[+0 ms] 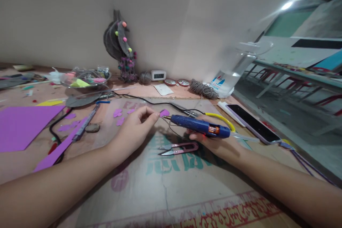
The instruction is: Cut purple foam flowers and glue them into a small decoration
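Note:
My right hand (217, 146) is wrapped round a blue hot glue gun (196, 124). A glue stick (245, 136) sticks out of its back, and a small red light glows near my fingers. The gun's nozzle points left, right by the fingertips of my left hand (139, 123). Those fingers are pinched on a small purple cut-out (165, 113), which shows just beyond them. Between my hands, pink-handled thread snips (184, 148) lie on the printed cardboard (133, 192). Several purple petal-shaped pieces (117, 113) lie left of my left hand.
Purple sheet (26, 124), a pen (85, 123) and a stone (92, 128) are at left. Behind stand a cluttered bowl (85, 82), a decorated grey hanging piece (117, 42), a small clock (158, 75) and grey yarn (203, 89). A phone (252, 123) lies right; a black cord (144, 98) crosses the table.

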`<state>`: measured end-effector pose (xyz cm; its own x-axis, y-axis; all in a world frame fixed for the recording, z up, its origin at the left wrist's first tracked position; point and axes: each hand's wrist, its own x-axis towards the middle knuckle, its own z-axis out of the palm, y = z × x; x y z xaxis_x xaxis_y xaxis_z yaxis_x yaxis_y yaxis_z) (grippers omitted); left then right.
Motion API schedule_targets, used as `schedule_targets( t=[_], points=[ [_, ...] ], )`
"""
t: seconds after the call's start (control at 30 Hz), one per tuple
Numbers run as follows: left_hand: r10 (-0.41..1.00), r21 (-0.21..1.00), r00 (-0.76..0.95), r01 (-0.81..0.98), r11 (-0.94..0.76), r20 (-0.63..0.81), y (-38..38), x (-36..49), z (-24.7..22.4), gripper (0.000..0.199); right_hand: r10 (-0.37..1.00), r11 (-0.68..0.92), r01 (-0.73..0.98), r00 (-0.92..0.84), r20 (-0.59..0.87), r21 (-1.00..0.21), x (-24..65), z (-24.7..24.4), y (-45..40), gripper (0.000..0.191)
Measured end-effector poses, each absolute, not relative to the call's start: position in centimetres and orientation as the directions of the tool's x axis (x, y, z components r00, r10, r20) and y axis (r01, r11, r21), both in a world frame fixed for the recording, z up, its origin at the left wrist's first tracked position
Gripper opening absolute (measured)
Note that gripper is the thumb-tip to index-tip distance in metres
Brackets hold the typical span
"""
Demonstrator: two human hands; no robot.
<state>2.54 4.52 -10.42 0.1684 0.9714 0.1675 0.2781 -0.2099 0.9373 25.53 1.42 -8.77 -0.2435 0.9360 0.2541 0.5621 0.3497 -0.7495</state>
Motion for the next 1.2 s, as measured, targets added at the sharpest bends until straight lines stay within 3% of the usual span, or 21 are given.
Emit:
schedule_targets(
  t=[0.23, 0.4, 0.8, 1.2],
  points=[
    [0.972, 0.948, 0.169, 0.243, -0.204, 0.166, 4.56, 2.66, -10.49, 0.023, 0.951, 0.309, 0.625, -0.22, 0.218, -0.717, 25.44, -8.87, 1.57, 0.015],
    [0.968, 0.946, 0.188, 0.243, -0.213, 0.169, 4.58, 2.56, -10.67, 0.023, 0.93, 0.367, 0.642, -0.278, 0.241, -0.673, 25.42, -8.72, 1.61, 0.014],
    [0.971, 0.95, 0.184, 0.242, -0.197, 0.154, 4.5, 2.7, -10.65, 0.022, 0.952, 0.302, 0.63, -0.24, 0.191, -0.715, 25.11, -8.54, 1.55, 0.014],
    [0.968, 0.948, 0.185, 0.237, -0.211, 0.169, 4.68, 2.55, -10.9, 0.021, 0.952, 0.304, 0.675, -0.236, 0.194, -0.672, 25.27, -8.74, 1.61, 0.014]
  ],
)
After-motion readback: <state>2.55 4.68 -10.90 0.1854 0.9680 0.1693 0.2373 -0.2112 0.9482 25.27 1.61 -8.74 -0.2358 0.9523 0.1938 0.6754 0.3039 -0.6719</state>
